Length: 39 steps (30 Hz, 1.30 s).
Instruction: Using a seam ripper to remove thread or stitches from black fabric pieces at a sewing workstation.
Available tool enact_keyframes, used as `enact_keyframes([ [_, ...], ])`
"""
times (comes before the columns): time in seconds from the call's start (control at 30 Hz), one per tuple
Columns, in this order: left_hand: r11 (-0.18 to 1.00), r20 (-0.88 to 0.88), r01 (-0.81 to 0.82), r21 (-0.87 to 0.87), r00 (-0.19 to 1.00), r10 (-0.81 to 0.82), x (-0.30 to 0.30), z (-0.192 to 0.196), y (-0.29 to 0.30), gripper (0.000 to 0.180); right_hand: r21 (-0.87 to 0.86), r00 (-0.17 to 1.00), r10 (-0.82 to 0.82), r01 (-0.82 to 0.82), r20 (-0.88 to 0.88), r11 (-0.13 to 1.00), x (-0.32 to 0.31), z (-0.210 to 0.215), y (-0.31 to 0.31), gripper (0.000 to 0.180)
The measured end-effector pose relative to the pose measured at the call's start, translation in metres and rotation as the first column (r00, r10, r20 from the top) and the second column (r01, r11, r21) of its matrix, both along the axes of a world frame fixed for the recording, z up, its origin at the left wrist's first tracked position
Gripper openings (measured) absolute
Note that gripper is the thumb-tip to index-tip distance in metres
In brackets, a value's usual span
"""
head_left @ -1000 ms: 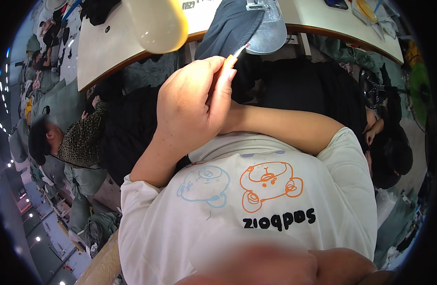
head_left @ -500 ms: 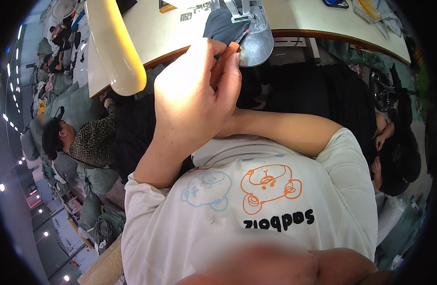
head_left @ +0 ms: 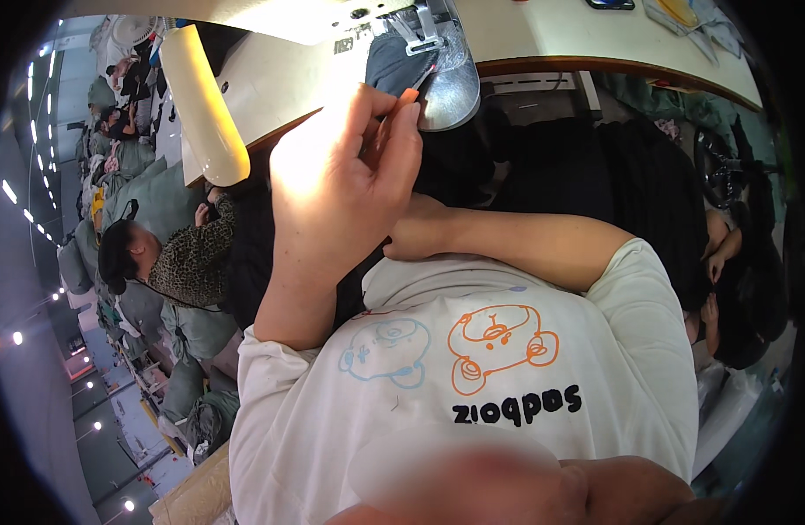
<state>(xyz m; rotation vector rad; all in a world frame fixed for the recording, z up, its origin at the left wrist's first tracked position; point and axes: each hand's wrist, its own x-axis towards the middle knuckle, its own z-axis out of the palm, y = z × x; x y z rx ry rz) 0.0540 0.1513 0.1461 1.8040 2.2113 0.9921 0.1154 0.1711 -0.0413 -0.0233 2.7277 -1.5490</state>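
Observation:
My left hand (head_left: pixel 345 171) is raised at the front of a sewing machine, back of the hand toward me, fingers closed in a pinch. Between thumb and forefinger shows a small orange tip (head_left: pixel 408 96); what it belongs to I cannot make out. Just beyond the fingertips, a dark piece of fabric (head_left: pixel 393 66) lies under the metal presser foot (head_left: pixel 424 39), beside the shiny rounded metal plate (head_left: pixel 450 101). My right hand (head_left: pixel 417 229) rests close to my body, below and behind the left wrist. Its fingers are mostly hidden.
A cream rounded machine part (head_left: pixel 205 114) juts toward me at the left. The white tabletop (head_left: pixel 586 39) has a brown edge; a phone (head_left: pixel 610 3) lies at its far right. One person (head_left: pixel 188 258) sits at my left, another (head_left: pixel 743 289) at right. Stuffed green sacks (head_left: pixel 149 197) stand beyond.
The whole view has shifted slightly, so machine and fabric appear farther left. My left hand keeps its pinch near the fabric. More of my right hand now shows beside the left wrist.

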Motion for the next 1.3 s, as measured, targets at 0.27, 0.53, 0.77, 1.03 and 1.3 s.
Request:
enact_keyframes([
  [0.27,0.998,-0.003,0.029,0.059,1.0,-0.029,-0.005,-0.004,0.011,0.009,-0.021,0.996,0.018,-0.016,0.087,1.0,0.006,0.023,0.002,0.019],
  [0.53,0.963,-0.01,0.187,0.194,0.982,-0.188,-0.032,-0.013,0.022,0.022,0.017,0.996,0.023,-0.025,0.086,1.0,0.007,0.017,0.0,0.023],
  [0.77,0.906,-0.21,0.154,0.395,0.975,-0.074,-0.031,-0.019,0.011,0.038,-0.229,0.959,0.007,0.06,0.282,0.972,0.006,0.041,-0.006,0.029],
  [1.03,0.995,0.269,-0.085,0.048,0.961,0.069,-0.04,-0.095,-0.057,0.038,-0.606,0.99,0.048,0.042,0.132,0.794,0.016,0.035,-0.014,0.026],
  [1.3,0.793,0.925,-0.539,0.283,0.372,-0.077,-0.108,-0.078,-0.149,0.021,-0.531,0.96,0.192,-0.273,-0.204,0.802,0.018,0.066,-0.02,0.011],
])
